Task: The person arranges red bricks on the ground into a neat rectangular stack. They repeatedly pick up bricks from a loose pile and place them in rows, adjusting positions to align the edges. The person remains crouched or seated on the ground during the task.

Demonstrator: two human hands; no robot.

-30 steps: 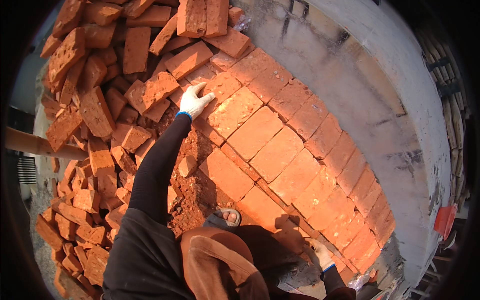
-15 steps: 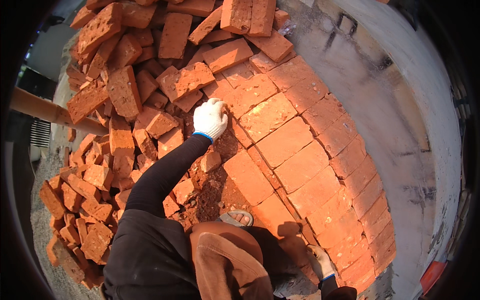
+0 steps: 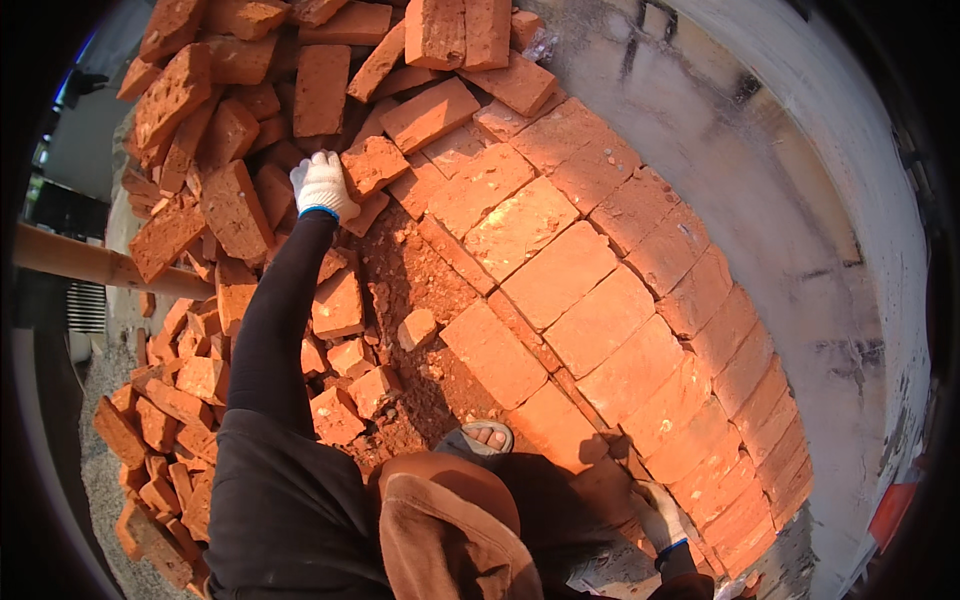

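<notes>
Left hand (image 3: 324, 185), white glove with blue cuff: lies against the left end of a rough loose brick (image 3: 374, 165), where the brick pile (image 3: 320, 92) meets the laid bricks (image 3: 560, 274). Fingers bent; cannot tell whether this grip is closed on the brick or only touching it.

Right hand (image 3: 660, 515): gloved, beside the lower edge of the laid bricks, partly in shadow. Its fingers are hard to make out; grip state cannot be told.

Risks, my judgement:
1. Neighbouring bricks lean at odd angles; pulling one could let others slide and pinch the left fingers.
2. Hold appears to be at one end only; the brick's weight could twist it loose.
3. A dropped brick could chip the laid bricks or roll over the loose rubble (image 3: 415, 275) toward the open-toed sandal (image 3: 480, 440).
</notes>
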